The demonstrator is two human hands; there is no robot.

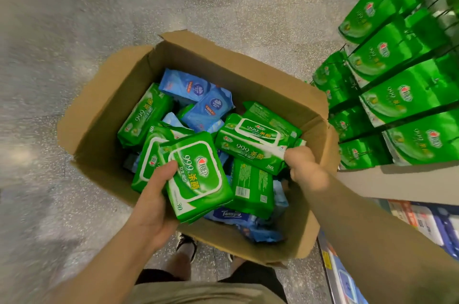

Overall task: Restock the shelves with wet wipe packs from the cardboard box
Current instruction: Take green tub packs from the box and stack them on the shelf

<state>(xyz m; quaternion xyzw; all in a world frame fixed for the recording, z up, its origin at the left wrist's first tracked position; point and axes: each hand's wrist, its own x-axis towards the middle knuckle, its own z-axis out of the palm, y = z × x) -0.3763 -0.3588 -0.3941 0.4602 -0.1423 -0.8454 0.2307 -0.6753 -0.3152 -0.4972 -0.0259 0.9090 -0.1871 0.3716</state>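
An open cardboard box [116, 95] stands on the floor, holding several green and blue wet wipe packs. My left hand [154, 202] grips a small green wipe pack [198, 177] over the box's near side, thumb on its top. My right hand [305, 167] grips the right end of a larger green wipe pack [253, 144] lying across the others. Blue packs [206, 105] lie at the far side of the box. To the right, the shelves [407, 179] carry rows of green packs [407, 100].
Speckled grey floor [74, 30] surrounds the box on the left and beyond. A lower shelf [422, 224] at the right holds blue and white packs. My shoes [186, 244] show under the box's near edge.
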